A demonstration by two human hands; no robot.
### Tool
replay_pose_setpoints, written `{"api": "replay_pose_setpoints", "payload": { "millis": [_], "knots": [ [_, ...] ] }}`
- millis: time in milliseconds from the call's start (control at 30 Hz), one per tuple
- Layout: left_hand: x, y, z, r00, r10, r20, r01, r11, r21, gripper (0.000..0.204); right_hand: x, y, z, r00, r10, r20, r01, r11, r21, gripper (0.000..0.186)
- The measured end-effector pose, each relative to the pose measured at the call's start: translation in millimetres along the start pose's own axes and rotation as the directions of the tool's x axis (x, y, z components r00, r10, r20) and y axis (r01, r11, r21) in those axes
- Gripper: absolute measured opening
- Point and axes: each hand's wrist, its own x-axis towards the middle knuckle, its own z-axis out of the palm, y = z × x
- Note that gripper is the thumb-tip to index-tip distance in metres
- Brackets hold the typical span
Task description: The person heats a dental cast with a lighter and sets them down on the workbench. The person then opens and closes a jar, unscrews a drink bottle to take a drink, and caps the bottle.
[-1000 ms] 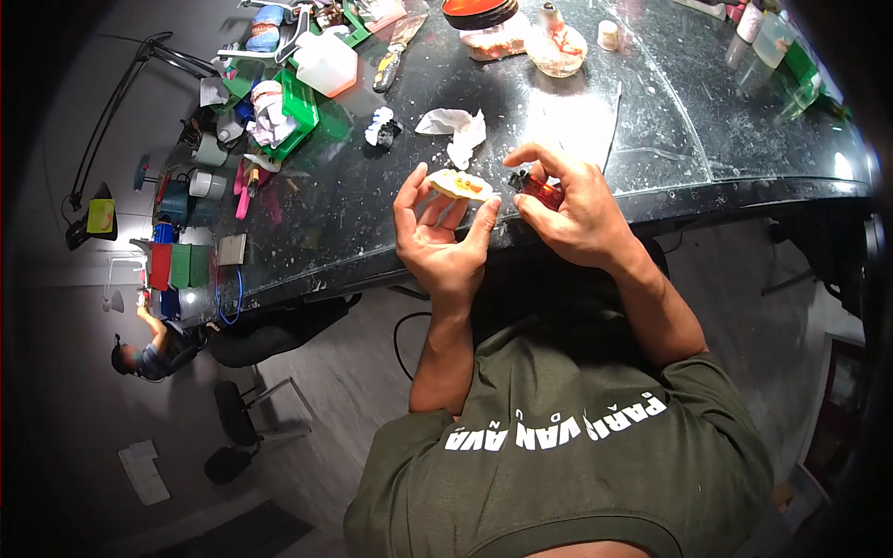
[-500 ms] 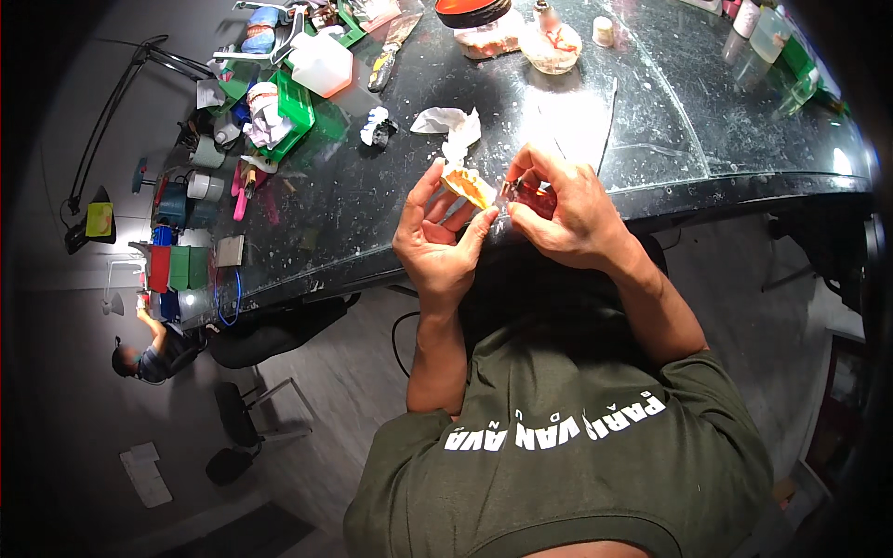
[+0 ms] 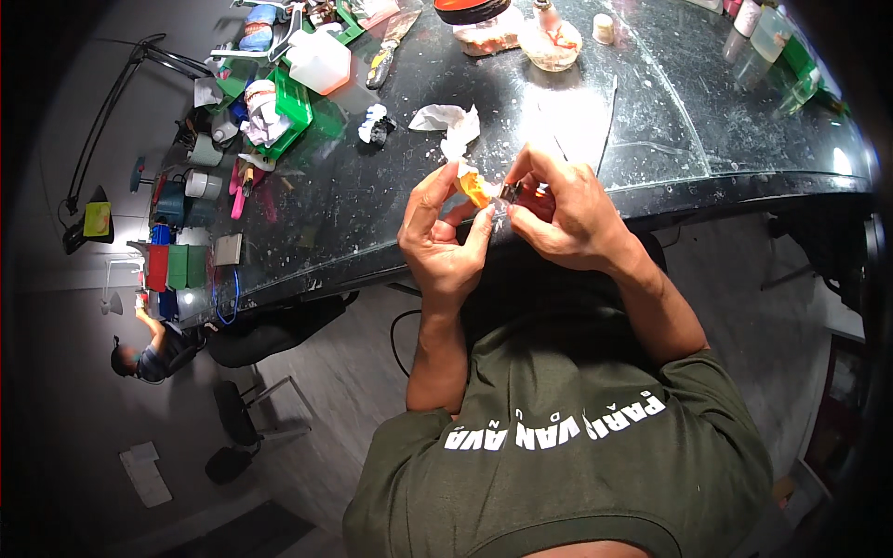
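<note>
My left hand [image 3: 440, 244] pinches a small orange-yellow arch-shaped piece [image 3: 474, 189] with a whitish edge between thumb and fingers, over the table's near edge. It looks like a dental arch, though glare blurs its detail. Close on its right, my right hand [image 3: 575, 206] is closed round a small dark piece [image 3: 511, 192] with a shiny glint. The right fingers cover most of that piece, so its kind is unclear. Just beyond the hands lies a crumpled white sheet [image 3: 446, 121], and left of it a small black-and-white lump [image 3: 376, 126].
The dark, speckled tabletop [image 3: 651, 121] carries a jar with a red rim [image 3: 488, 35], a round glass vessel [image 3: 551, 46], a small white cup [image 3: 603, 30], a putty knife [image 3: 383, 63], a translucent bottle [image 3: 319, 63] and a green box [image 3: 296, 107]. Another person [image 3: 153, 353] sits far left.
The orange-yellow piece has turned in my left fingers and now appears narrower. My left hand has shifted slightly right, and the dark piece in my right hand has tilted.
</note>
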Motion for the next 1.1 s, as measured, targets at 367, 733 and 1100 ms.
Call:
{"api": "replay_pose_setpoints", "payload": {
  "millis": [367,733,1100],
  "knots": [
    [4.6,11.6,-1.7,0.994,-0.105,0.016,0.106,0.990,-0.097,0.076,-0.4,-10.5,-0.7,0.971,0.202,-0.126,-0.178,0.968,0.174,0.033],
    [11.5,9.3,-15.1,0.975,-0.176,0.132,0.205,0.946,-0.253,0.074,-0.8,-7.1,-5.3,0.998,0.061,0.007,-0.062,0.991,0.119,0.026],
    [9.1,11.7,-4.2,0.990,-0.121,0.070,0.131,0.980,-0.150,0.070,-0.6,-3.9,-4.1,1.000,-0.007,-0.008,0.008,0.999,0.041,0.025]
  ]
}}
